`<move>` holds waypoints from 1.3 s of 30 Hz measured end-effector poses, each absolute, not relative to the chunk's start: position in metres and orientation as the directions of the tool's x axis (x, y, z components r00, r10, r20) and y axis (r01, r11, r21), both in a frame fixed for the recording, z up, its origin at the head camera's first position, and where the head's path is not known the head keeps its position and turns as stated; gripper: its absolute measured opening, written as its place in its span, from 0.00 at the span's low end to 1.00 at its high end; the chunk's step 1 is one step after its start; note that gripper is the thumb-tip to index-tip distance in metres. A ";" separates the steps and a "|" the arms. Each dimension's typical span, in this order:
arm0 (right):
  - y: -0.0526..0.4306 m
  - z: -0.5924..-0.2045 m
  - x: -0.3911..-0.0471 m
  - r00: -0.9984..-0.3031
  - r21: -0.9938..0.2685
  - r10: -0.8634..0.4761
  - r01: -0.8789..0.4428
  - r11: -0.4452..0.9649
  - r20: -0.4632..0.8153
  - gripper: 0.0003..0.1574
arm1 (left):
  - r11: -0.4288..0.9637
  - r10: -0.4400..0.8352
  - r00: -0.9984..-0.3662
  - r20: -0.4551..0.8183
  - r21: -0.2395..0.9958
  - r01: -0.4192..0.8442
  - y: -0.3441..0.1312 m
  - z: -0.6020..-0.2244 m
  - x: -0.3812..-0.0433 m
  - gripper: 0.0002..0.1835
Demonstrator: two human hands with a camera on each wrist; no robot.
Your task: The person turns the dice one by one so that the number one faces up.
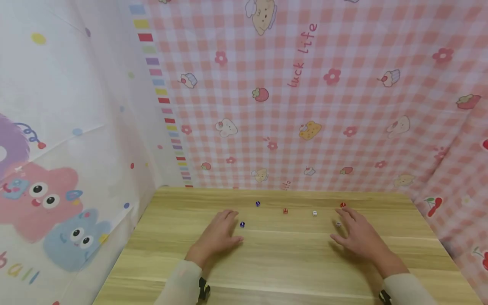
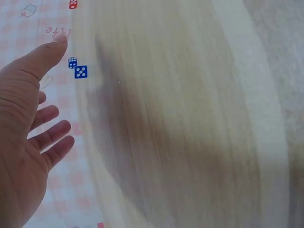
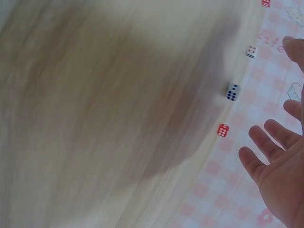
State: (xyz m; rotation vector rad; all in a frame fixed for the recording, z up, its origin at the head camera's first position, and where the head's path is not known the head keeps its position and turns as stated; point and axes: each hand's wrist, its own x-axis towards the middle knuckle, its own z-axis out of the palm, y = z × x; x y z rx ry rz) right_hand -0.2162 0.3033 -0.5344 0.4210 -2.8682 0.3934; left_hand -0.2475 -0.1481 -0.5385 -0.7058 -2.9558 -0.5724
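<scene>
"What takes up most of the head view?"

"A pink-and-white checked cloth [image 1: 282, 110] with printed cakes and flowers, across the middle and right. A white cloth printed with cartoon figures [image 1: 110, 123] hangs at left."

"Below them?"

"A pale wood-grained table [image 1: 274, 267] fills the lower part of the frame."

"And the hands?"

"The left hand [image 1: 218, 231] is over the table at lower centre-left, the right hand [image 1: 358, 233] at lower right. Both have relaxed, parted fingers and grasp nothing. Pale sleeves [image 1: 179, 283] reach in from the bottom edge."

"Where are the smallest things?"

"Six dice lie on the table in the lower middle. A dark blue cube die with white pips [image 1: 242, 224] is just beside the left hand; another blue die [image 1: 258, 203] is above and right of it. A red cube die [image 1: 285, 211] lies near lower centre, a white cube die [image 1: 314, 213] to its right."

"And near the right fingers?"

"A greyish-white die with dark pips [image 1: 338, 224] and a second red die [image 1: 343, 204]. The right-wrist view shows both apart from the fingers."
</scene>
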 end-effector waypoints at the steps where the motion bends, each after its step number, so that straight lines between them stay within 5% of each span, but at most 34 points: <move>1: 0.304 -0.535 -0.217 -0.936 -0.235 -0.253 -0.311 0.921 0.246 0.55 | 0.822 0.432 -0.892 0.131 0.349 0.449 -0.148 -0.539 -0.248 0.46; 18: 0.322 -0.542 -0.226 -0.941 -0.336 -0.270 -0.327 0.883 0.205 0.54 | 0.766 0.446 -0.893 0.055 0.493 0.413 -0.138 -0.549 -0.264 0.31; 39: 0.329 -0.538 -0.235 -0.963 -0.370 -0.245 -0.271 0.889 0.115 0.49 | 0.756 0.506 -0.856 0.107 0.424 0.499 -0.129 -0.555 -0.277 0.15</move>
